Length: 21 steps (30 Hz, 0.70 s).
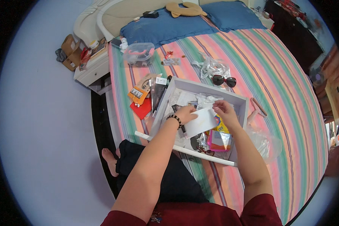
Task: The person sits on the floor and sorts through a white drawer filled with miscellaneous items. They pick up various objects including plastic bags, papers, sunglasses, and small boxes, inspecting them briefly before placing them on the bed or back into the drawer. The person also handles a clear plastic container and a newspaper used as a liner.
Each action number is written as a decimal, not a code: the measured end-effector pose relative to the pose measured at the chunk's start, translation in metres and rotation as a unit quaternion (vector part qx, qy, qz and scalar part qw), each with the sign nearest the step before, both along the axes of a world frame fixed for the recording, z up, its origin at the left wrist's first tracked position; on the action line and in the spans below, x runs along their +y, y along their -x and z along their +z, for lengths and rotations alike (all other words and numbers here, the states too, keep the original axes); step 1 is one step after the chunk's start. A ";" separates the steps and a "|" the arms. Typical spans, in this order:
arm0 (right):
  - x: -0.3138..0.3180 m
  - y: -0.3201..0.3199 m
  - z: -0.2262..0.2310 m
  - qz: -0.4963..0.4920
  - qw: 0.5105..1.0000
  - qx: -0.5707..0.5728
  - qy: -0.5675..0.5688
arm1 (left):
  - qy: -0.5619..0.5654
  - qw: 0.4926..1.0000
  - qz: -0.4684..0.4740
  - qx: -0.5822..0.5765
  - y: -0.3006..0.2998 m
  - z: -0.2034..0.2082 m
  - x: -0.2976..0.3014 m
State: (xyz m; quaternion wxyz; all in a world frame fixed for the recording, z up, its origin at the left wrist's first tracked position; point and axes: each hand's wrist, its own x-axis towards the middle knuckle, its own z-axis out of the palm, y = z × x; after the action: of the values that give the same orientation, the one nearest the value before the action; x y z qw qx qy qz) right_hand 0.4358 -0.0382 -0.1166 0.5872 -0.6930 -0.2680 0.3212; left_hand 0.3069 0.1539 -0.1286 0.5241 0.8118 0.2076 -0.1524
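Observation:
Between my hands is a flat white paper or envelope (202, 123), held over a white drawer (208, 89) that lies on the bed. My left hand (185, 115), with a dark bead bracelet at the wrist, grips its left edge. At its upper right corner, my right hand (225, 110) pinches it with the fingertips. Below the paper in the drawer lie a pink-edged packet (220, 141), a yellow packet (222, 124) and dark glasses (206, 151). Crumpled clear plastic (208, 100) sits toward the drawer's far side. The paper hides part of the contents.
Left of the drawer lie an orange card packet (139, 94), a red envelope (142, 109) and dark flat items. Beyond it are a clear plastic box (139, 54), sunglasses (224, 81) and plastic wrapping (214, 68). A clear bag (265, 145) rests at the right; a nightstand (96, 71) stands left.

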 end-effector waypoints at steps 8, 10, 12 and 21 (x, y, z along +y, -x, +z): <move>-0.021 0.012 -0.028 0.280 0.813 -0.420 0.290 | -0.356 0.923 -0.112 0.093 -0.028 -0.012 0.001; -0.023 0.017 -0.014 0.282 0.807 -0.421 0.304 | -0.402 0.907 -0.105 0.061 -0.033 -0.014 -0.002; -0.023 0.015 -0.016 0.283 0.809 -0.409 0.313 | -0.363 0.924 -0.114 0.047 -0.035 -0.013 -0.003; -0.024 0.014 -0.014 0.294 0.815 -0.397 0.301 | -0.362 0.921 -0.133 0.056 -0.033 -0.016 -0.005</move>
State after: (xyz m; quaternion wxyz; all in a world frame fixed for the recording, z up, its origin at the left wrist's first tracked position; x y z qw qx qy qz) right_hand 0.4217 -0.0625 -0.1311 0.0692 -0.7906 -0.5591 0.2399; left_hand 0.3401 0.1487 -0.1443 0.1566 0.9564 0.1680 -0.1803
